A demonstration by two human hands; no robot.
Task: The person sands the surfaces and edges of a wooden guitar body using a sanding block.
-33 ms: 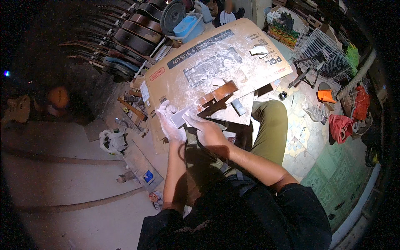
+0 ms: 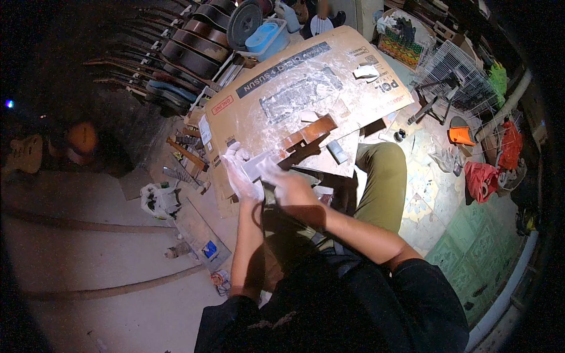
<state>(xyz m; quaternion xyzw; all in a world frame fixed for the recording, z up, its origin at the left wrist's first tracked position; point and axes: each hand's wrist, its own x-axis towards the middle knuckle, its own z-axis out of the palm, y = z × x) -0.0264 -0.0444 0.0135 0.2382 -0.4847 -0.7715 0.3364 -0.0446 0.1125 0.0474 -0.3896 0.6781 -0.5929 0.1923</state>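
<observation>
White powder coats both of my hands. My left hand (image 2: 238,172) is closed round a flat, pale grey rectangular piece (image 2: 252,167), held over the near edge of a cardboard sheet (image 2: 247,129). Against the right end of that piece lies my right hand (image 2: 285,183), smeared by motion, so its fingers and anything under them cannot be made out. Just beyond the right hand, a glossy brown wooden piece with a notch (image 2: 315,130) rests on the cardboard. Beside it sits a small grey block (image 2: 337,151).
Powder lies over the cardboard, with a crumpled white scrap (image 2: 366,72) on it. Several guitars (image 2: 197,44) are racked at far left. A blue tub (image 2: 263,38) stands behind the cardboard. On the right are a wire cage (image 2: 450,67), an orange object (image 2: 462,135) and a red bag (image 2: 481,179).
My right hand has shifted slightly and is now blurred where it meets the pale piece. The brown wooden piece has moved a little to the right. My left hand stays nearly still.
</observation>
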